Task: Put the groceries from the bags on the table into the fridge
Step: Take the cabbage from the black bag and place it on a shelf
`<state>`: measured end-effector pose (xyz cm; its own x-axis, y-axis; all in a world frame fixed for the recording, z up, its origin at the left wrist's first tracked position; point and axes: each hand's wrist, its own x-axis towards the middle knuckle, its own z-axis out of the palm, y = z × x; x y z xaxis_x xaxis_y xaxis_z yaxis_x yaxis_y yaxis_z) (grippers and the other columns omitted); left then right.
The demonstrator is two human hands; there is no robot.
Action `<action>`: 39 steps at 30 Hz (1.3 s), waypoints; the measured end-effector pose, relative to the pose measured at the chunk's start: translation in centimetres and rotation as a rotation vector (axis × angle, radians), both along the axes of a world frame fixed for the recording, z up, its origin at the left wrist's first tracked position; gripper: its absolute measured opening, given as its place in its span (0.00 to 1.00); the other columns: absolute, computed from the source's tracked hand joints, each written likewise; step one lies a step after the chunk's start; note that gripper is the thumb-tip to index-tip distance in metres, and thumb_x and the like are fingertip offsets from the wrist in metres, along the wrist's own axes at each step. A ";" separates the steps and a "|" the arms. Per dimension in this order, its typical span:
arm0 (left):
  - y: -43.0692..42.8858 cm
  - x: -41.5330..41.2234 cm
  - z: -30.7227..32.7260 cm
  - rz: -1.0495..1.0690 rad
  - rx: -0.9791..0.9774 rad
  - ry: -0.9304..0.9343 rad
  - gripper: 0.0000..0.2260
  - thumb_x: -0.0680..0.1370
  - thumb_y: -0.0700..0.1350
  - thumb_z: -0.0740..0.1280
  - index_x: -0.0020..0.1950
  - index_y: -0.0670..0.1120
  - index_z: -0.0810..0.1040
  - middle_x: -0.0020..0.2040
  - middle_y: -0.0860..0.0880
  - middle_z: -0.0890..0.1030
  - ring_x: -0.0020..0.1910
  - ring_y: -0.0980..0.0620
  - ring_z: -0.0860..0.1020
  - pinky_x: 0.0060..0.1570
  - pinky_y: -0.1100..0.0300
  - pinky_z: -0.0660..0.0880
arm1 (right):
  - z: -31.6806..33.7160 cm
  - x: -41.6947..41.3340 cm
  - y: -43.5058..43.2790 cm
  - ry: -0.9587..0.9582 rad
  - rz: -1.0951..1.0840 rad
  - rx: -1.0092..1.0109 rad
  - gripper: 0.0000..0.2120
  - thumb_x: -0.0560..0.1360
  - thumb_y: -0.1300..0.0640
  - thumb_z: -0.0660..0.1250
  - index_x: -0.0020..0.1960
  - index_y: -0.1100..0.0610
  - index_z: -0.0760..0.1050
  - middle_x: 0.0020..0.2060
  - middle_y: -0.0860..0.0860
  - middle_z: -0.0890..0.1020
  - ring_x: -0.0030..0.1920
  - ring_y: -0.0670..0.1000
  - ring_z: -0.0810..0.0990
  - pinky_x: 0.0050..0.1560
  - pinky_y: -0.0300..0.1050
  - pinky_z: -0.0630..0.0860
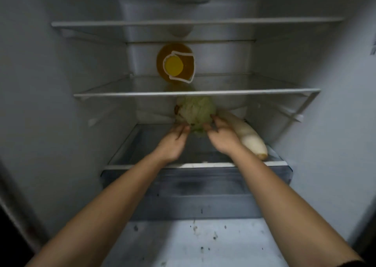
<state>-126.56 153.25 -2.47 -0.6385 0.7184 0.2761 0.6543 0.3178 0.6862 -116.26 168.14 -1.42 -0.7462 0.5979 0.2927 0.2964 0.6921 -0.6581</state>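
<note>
A pale green cabbage (196,112) sits at the back of the fridge's lowest glass shelf (130,156). My left hand (173,142) reaches in from the left, its straight fingers touching the cabbage's lower left side. My right hand (220,136) comes in from the right, fingers spread against the cabbage's lower right. A long white radish (250,138) lies on the same shelf just right of my right hand, pointing toward the front right corner.
A large bottle of yellow oil (175,64) with a yellow cap lies on its side on the middle shelf (264,92), cap toward me. Above is another shelf (122,23). A dark drawer (195,191) sits under the lowest shelf. The fridge floor is speckled with dirt.
</note>
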 end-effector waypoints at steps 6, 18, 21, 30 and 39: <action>-5.6 4.2 -2.4 0.285 -0.087 0.361 0.21 0.85 0.55 0.50 0.71 0.46 0.72 0.71 0.42 0.73 0.69 0.40 0.70 0.67 0.49 0.67 | -3.6 4.7 -3.3 -0.081 0.010 0.378 0.22 0.81 0.43 0.58 0.66 0.56 0.75 0.61 0.60 0.78 0.61 0.62 0.78 0.56 0.55 0.77; -18.8 14.9 -7.1 0.446 -0.299 0.505 0.33 0.79 0.62 0.41 0.75 0.49 0.69 0.78 0.44 0.64 0.78 0.44 0.59 0.75 0.40 0.56 | -8.6 12.6 -11.3 -0.046 -0.005 0.507 0.29 0.80 0.42 0.51 0.75 0.56 0.69 0.74 0.61 0.68 0.76 0.61 0.62 0.76 0.60 0.53; -23.4 19.0 -7.0 0.471 -0.240 0.636 0.26 0.82 0.58 0.49 0.73 0.46 0.73 0.76 0.41 0.68 0.76 0.40 0.64 0.72 0.36 0.61 | -8.5 15.1 -15.4 -0.004 0.013 0.452 0.29 0.82 0.42 0.52 0.79 0.55 0.61 0.78 0.61 0.60 0.79 0.60 0.54 0.78 0.59 0.49; -47.1 35.0 -9.8 0.604 -0.116 0.810 0.24 0.83 0.56 0.53 0.74 0.45 0.72 0.77 0.41 0.65 0.77 0.41 0.62 0.74 0.38 0.57 | -11.4 24.3 -38.8 0.233 0.181 0.347 0.34 0.81 0.43 0.58 0.81 0.55 0.50 0.80 0.60 0.50 0.80 0.60 0.48 0.78 0.59 0.49; -79.2 48.9 -12.2 1.150 -0.361 0.646 0.26 0.82 0.56 0.54 0.76 0.44 0.65 0.79 0.39 0.60 0.78 0.39 0.57 0.74 0.36 0.55 | -14.2 28.5 -68.8 0.287 0.659 0.375 0.35 0.78 0.44 0.60 0.79 0.58 0.56 0.79 0.62 0.55 0.79 0.61 0.53 0.77 0.62 0.54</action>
<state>-77.70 74.01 -14.72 -0.7488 -0.0302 0.6621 0.0710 0.9895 0.1255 -87.78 99.39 -15.62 -0.7764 -0.1144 0.6198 -0.3944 0.8552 -0.3362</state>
